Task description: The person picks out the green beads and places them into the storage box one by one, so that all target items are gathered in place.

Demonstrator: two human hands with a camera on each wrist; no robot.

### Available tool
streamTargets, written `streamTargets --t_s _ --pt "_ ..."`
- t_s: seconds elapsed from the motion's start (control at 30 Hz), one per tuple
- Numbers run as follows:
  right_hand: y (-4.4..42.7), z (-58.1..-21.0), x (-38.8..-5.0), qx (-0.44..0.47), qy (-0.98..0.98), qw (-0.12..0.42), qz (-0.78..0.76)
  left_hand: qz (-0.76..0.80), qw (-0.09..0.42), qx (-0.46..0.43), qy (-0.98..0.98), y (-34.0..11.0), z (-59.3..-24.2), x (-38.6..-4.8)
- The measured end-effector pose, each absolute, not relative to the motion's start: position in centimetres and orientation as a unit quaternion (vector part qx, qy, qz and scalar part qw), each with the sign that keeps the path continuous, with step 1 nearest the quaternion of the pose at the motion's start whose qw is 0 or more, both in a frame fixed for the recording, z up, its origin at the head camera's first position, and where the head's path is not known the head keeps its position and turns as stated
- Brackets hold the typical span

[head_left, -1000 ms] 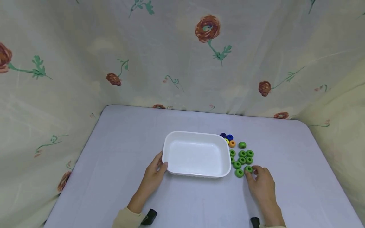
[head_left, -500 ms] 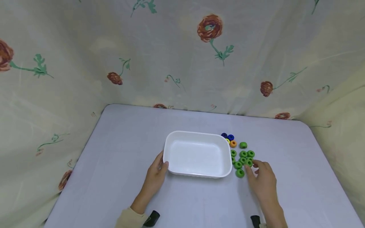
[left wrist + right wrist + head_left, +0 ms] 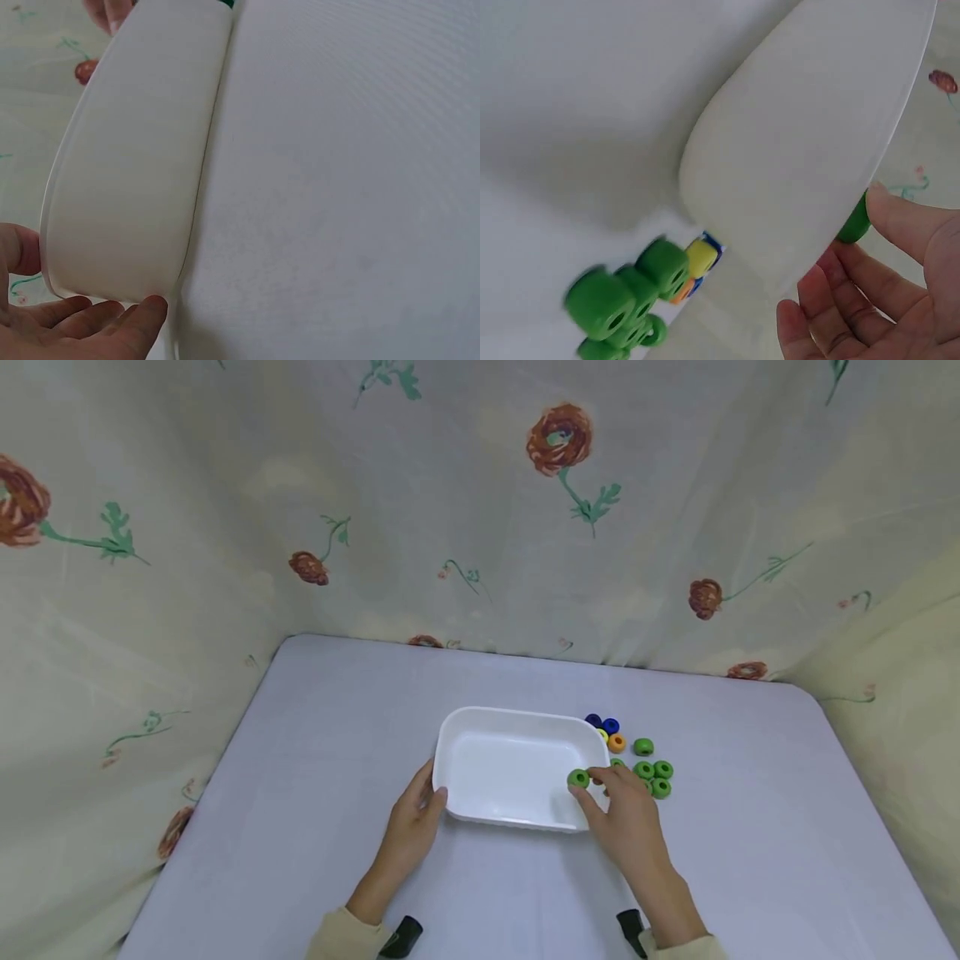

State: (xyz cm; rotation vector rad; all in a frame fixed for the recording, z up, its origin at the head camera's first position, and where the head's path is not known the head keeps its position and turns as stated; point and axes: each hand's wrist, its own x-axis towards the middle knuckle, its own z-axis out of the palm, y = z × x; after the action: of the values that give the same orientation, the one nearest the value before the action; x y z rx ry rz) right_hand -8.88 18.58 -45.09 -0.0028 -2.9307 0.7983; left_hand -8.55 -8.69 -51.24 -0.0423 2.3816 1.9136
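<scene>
A white tray (image 3: 517, 760) lies on the table, its inside bare in the head view. The left hand (image 3: 411, 827) grips its left end, thumb at the rim and fingers along the outer wall, as the left wrist view shows too. Over the tray's right part, the right hand (image 3: 626, 822) pinches a green bead (image 3: 578, 778) between thumb and fingers. In the right wrist view this bead (image 3: 855, 223) is partly hidden behind the tray wall (image 3: 795, 135). Several green beads (image 3: 663, 769) rest right of the tray, some covered by the right hand.
Beyond the green beads, near the tray's back right corner, are an orange bead (image 3: 617, 743), a yellow bead (image 3: 603, 736) and two blue beads (image 3: 611, 726). A flowered cloth (image 3: 465, 510) hangs behind the table (image 3: 337, 710).
The right hand slid a green bead back against the others, then carried a green bead left and over the tray. The left hand keeps its hold on the tray's left end.
</scene>
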Motion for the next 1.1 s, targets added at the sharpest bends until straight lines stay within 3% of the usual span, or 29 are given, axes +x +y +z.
streamTargets --t_s 0.17,0.47,0.83,1.1 --pt "16.7 -45.6 -9.5 0.036 -0.964 0.052 0.258 0.620 0.041 -0.012 0.783 -8.7 -51.3 -8.6" --pt "15.1 -46.5 -10.6 0.055 -0.974 -0.007 0.219 0.612 0.043 -0.017 0.790 -8.6 -51.3 -8.5" --pt "14.5 -46.6 -13.0 0.049 -0.976 -0.085 0.192 0.609 0.044 -0.016 0.792 -8.8 -51.2 -8.5" --pt "14.5 -46.8 -13.3 0.038 -0.976 -0.100 0.188 0.609 0.046 -0.006 0.792 -8.7 -51.1 -8.4"
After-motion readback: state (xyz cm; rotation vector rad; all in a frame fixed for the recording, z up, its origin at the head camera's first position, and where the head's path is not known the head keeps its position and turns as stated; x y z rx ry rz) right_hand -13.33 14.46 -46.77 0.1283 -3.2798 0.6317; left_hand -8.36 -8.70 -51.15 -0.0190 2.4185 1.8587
